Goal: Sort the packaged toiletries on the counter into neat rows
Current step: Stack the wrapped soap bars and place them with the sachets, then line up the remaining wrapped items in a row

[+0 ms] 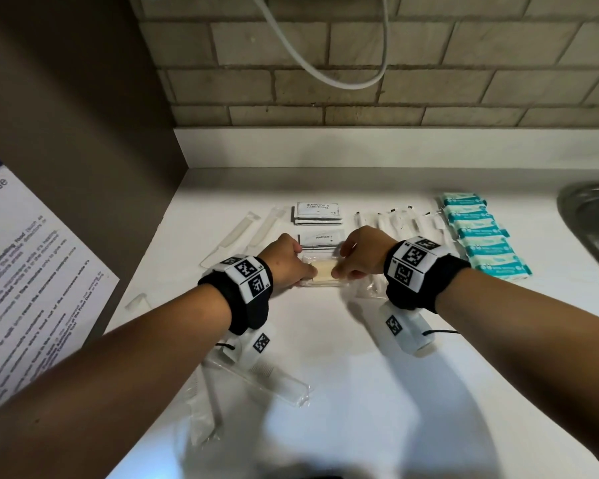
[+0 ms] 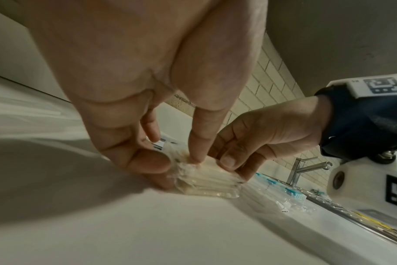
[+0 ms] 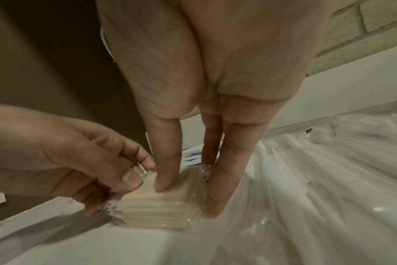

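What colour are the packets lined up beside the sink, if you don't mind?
Teal and white packets, clearest in the head view.

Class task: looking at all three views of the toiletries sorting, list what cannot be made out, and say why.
- Print on the stack of clear-wrapped packets: head view, covered by left hand and right hand.
- Teal packs: lettering too small.
- Wall notice: cut off by the left edge.
- Wrapped items in right wrist view: blurred.

Looks like a hotel or serviced-apartment kitchenette: white counter (image 1: 325, 340), brick-style tile backsplash (image 1: 360, 81), a steel sink (image 1: 592, 216) with a tap (image 2: 306, 166), and a posted microwave-use notice (image 1: 32, 271) (mentions Front Desk, partly blurred).
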Tool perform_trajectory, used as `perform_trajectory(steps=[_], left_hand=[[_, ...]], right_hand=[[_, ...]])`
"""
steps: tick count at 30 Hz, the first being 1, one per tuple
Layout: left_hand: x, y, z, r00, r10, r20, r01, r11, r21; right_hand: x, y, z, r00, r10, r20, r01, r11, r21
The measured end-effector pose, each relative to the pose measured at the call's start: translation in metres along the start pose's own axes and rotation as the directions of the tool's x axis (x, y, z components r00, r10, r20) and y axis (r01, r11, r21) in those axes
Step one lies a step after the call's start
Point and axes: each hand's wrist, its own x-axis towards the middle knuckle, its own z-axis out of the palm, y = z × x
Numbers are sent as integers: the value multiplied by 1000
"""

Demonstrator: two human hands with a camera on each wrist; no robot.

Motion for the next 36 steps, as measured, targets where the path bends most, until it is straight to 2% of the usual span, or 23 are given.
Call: perform_trajectory(steps=[8, 14, 18, 21, 25, 27, 29, 32, 34, 36], left_hand=[[8, -3, 0, 1000, -30, -8, 30, 1000, 7], [9, -5, 2, 997, -60, -55, 67, 989, 130], [11, -8, 0, 996, -22, -81, 39, 975, 220], [9, -5, -4, 995, 35, -96, -14, 977, 214], [8, -2, -22, 989, 76, -125, -64, 993, 98], [9, -3, -38, 971, 107, -213, -79, 987, 138], [14, -11, -52, 953, 128, -275, -55, 965, 257], [21, -22, -65, 952, 129, -276, 5, 899, 438], [25, -29, -68, 959, 120, -257, 31, 855, 517], [29, -35, -68, 971, 96, -221, 49, 819, 572]], right_hand=[[-1, 0, 1, 1000, 0, 0, 0, 997, -76], [-4, -4, 0, 1000, 7, -18, -10, 987, -163], [-9, -7, -1, 999, -4, -46, -5, 983, -184], [-13, -12, -3, 998, -27, -59, 14, 977, -213], [-24, -23, -4, 988, -133, -82, 108, 959, -262], [-34, -35, 4, 963, -255, -90, 224, 939, -260], [-46, -53, 20, 936, -351, 27, 343, 893, -291], [-65, -77, 54, 881, -407, 240, 469, 811, -348], [-75, -87, 75, 855, -412, 316, 514, 756, -405], [-80, -89, 91, 845, -377, 379, 521, 742, -422]])
